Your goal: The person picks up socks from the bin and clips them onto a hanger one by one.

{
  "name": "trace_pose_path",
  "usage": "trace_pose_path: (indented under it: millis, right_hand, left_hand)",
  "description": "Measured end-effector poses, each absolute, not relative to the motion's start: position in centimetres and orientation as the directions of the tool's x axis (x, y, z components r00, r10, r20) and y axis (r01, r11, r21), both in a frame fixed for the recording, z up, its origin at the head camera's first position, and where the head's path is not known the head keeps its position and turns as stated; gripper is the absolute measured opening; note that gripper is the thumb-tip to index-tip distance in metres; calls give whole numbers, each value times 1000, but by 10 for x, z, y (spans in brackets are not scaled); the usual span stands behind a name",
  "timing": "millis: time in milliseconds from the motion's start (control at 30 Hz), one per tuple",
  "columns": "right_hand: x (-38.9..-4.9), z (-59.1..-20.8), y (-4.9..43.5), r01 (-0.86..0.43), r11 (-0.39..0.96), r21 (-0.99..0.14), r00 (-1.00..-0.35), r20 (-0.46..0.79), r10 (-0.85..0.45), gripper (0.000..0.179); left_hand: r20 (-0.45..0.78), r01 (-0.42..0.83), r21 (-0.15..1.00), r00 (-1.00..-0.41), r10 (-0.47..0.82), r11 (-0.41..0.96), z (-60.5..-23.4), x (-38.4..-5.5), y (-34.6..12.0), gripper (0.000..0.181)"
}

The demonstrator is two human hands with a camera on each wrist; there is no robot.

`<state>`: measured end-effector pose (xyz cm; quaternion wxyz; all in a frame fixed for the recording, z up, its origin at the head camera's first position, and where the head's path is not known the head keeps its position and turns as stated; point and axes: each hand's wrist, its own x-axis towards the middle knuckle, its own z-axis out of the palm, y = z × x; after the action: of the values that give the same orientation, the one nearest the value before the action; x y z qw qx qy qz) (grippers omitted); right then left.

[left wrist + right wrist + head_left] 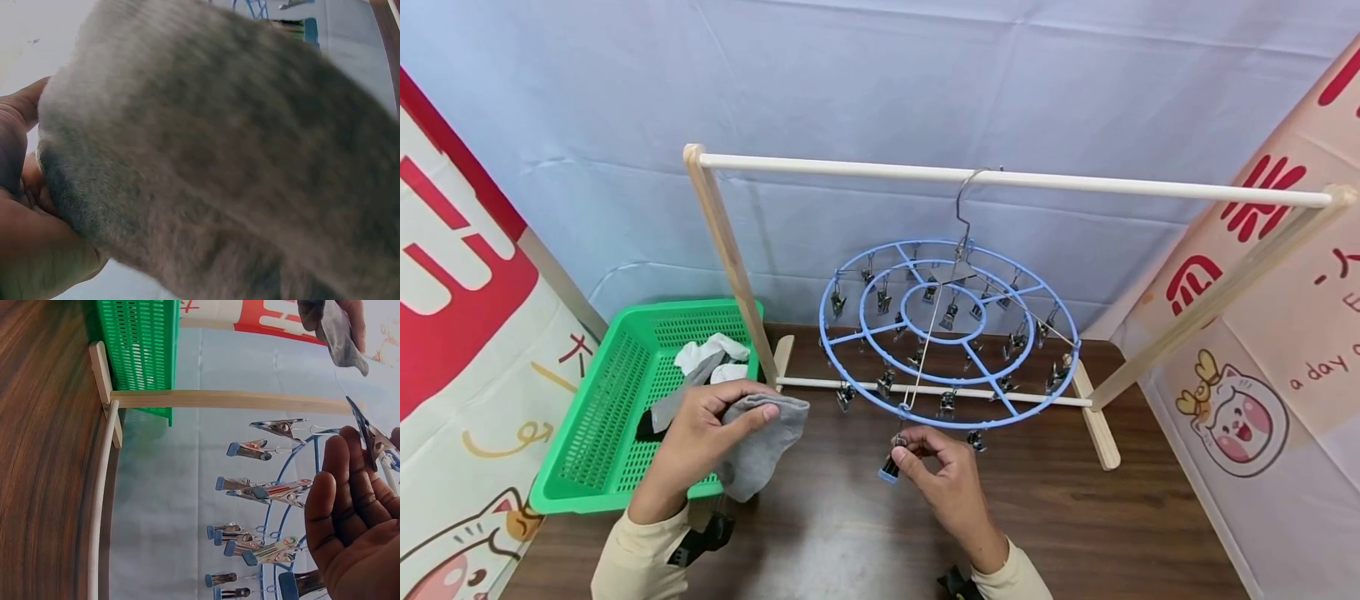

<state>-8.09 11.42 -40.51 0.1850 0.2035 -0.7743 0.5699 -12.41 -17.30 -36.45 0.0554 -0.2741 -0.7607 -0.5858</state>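
Note:
My left hand (696, 437) grips a grey sock (763, 450) by its upper edge, thumb on the near side, and the cloth hangs down in front of the basket. Up close, the same sock (206, 144) fills most of the left wrist view and hides much behind it. With thumb and fingers my right hand (947, 479) pinches a metal clip (891, 468) with blue tips, at the front of the round blue hanger (985, 425). In the right wrist view this clip (369, 431) lies at the fingers, and the sock is a short way off.
A green basket (580, 505) at the left contains white and grey socks (673, 408). The hanger hooks over the white bar (850, 169) of a wooden rack. Several other clips (250, 450) dangle from its rings. Printed cloth walls stand on both sides of the brown table (820, 542).

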Motion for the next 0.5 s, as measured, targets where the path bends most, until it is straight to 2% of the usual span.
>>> trace_pose_path:
  millis: [500]
  right_hand:
    - [-82, -392, 114, -593, 315, -741, -798, 594, -103, 14]
  left_hand:
    - [373, 439, 897, -820, 435, 59, -381, -125, -144, 13]
